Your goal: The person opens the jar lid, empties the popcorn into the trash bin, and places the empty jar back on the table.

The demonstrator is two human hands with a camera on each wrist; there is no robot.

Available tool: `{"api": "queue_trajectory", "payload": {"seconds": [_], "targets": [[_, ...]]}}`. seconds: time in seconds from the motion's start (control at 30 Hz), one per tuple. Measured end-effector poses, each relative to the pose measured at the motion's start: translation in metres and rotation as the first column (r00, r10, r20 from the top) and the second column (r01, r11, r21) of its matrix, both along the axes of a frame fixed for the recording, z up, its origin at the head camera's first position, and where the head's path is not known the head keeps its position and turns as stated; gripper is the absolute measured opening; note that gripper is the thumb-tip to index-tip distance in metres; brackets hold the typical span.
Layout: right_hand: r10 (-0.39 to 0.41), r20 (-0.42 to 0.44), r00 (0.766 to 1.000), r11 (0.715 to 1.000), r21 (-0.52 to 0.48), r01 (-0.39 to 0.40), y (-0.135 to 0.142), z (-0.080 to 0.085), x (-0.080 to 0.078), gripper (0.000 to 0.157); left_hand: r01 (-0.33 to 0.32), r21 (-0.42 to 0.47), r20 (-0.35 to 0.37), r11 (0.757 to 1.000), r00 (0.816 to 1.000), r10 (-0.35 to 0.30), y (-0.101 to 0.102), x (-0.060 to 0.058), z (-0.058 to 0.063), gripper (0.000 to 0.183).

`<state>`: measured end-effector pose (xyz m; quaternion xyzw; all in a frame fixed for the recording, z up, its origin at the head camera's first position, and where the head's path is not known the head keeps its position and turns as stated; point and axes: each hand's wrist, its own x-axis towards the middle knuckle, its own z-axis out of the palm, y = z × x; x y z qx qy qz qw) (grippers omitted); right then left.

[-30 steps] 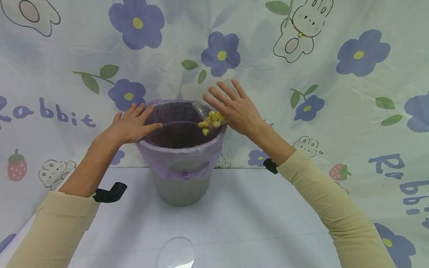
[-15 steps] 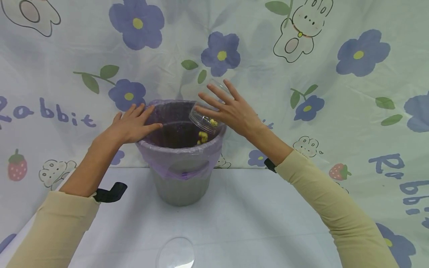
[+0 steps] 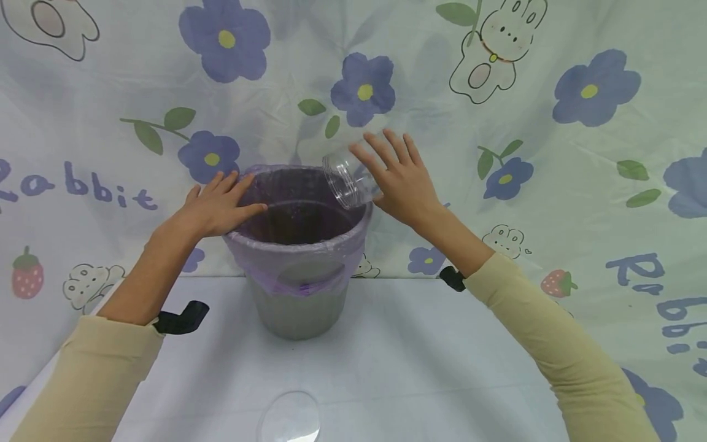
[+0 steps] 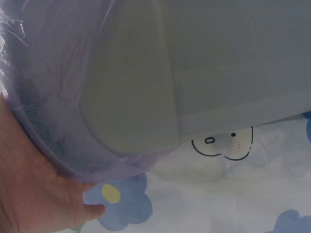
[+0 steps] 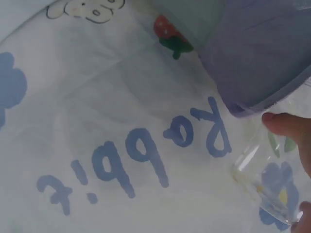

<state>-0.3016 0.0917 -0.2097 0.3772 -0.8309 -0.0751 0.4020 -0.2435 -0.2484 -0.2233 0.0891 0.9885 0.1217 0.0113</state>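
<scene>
A grey bin (image 3: 298,318) lined with a purple plastic bag (image 3: 259,258) stands upright by the patterned cloth. My left hand (image 3: 212,209) rests on its left rim with fingers fairly straight, pressing the bag's edge. Over the right rim my right hand (image 3: 407,184) grips a clear plastic jar (image 3: 339,181), tipped on its side with the mouth toward the bin's opening. No popcorn shows inside the jar. The bin's floor is too dark to make out what lies there. In the right wrist view the jar (image 5: 255,182) is beside the bag-covered rim, partly cut off.
A clear round lid (image 3: 289,417) lies on the white table (image 3: 420,362) near the front edge of the view. Behind the bin hangs a white cloth (image 3: 420,135) printed with blue flowers and rabbits.
Yellow popcorn pieces fell from the tilted jar into the bin. The right hand first tipped the jar further down, then lifted it slightly up and right. The left hand stayed put.
</scene>
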Motion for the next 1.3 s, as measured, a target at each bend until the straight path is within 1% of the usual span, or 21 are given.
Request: {"api": "queue_trajectory", "payload": {"seconds": [0.07,0.17,0.23,0.3,0.37,0.47,0.5,0.57,0.63,0.7,0.73,0.87,0.9,0.97,1.07,1.3], "targets": [[0.017,0.076,0.997,0.995,-0.098,-0.01,0.005,-0.003,0.001,0.108,-0.003,-0.002,0.0,1.0,1.0,0.003,0.0,0.0,0.0,0.085],[0.04,0.159,0.986,0.98,-0.199,-0.007,0.014,-0.007,0.002,0.109,-0.006,-0.003,0.003,1.0,1.0,0.006,0.001,-0.001,0.0,0.085],[0.046,0.219,0.975,0.97,-0.243,0.009,0.02,-0.011,0.003,0.11,-0.007,-0.007,0.005,1.0,1.0,0.007,0.001,-0.001,0.0,0.086],[0.058,0.282,0.958,0.958,-0.287,0.027,0.027,-0.014,0.003,0.111,-0.007,-0.007,0.006,1.0,1.0,0.007,0.0,-0.001,0.0,0.086],[0.061,0.366,0.929,0.94,-0.333,0.069,0.034,-0.019,0.004,0.112,-0.007,-0.007,0.008,1.0,1.0,0.007,0.0,-0.001,0.001,0.086],[0.069,0.489,0.87,0.904,-0.4,0.153,0.045,-0.025,0.006,0.115,-0.005,-0.008,0.009,1.0,1.0,0.005,-0.001,-0.001,0.001,0.085],[0.088,0.518,0.851,0.888,-0.428,0.169,0.049,-0.028,0.007,0.115,-0.004,-0.009,0.009,1.0,1.0,0.004,-0.001,-0.001,0.001,0.085],[0.136,0.555,0.821,0.855,-0.485,0.186,0.055,-0.033,0.009,0.115,-0.002,-0.009,0.008,1.0,1.0,0.003,-0.002,-0.001,0.001,0.085],[0.191,0.568,0.801,0.826,-0.534,0.182,0.063,-0.04,0.013,0.114,-0.001,-0.009,0.006,1.0,1.0,0.001,-0.002,-0.001,0.0,0.085],[0.238,0.586,0.775,0.8,-0.57,0.186,0.071,-0.048,0.019,0.113,-0.001,-0.008,0.005,1.0,1.0,0.001,-0.002,-0.001,0.0,0.086],[0.243,0.602,0.761,0.79,-0.578,0.205,0.075,-0.051,0.023,0.113,-0.001,-0.007,0.006,1.0,1.0,0.001,-0.002,-0.001,0.0,0.086],[0.207,0.677,0.706,0.762,-0.564,0.318,0.093,-0.066,0.042,0.117,0.001,-0.009,0.003,1.0,1.0,-0.001,0.0,-0.001,0.001,0.086],[0.203,0.689,0.696,0.755,-0.562,0.337,0.098,-0.069,0.047,0.117,0.001,-0.01,0.003,1.0,1.0,-0.001,0.0,-0.001,0.001,0.086],[0.185,0.71,0.68,0.748,-0.551,0.371,0.106,-0.076,0.055,0.118,0.001,-0.013,0.002,1.0,1.0,-0.001,0.0,-0.001,0.002,0.085],[0.19,0.729,0.658,0.74,-0.547,0.392,0.119,-0.086,0.066,0.117,-0.003,-0.016,0.005,1.0,1.0,0.003,0.001,0.0,0.002,0.086],[0.179,0.761,0.623,0.719,-0.534,0.446,0.146,-0.109,0.09,0.117,-0.01,-0.029,0.014,1.0,1.0,0.011,0.0,0.002,0.001,0.087]]}}
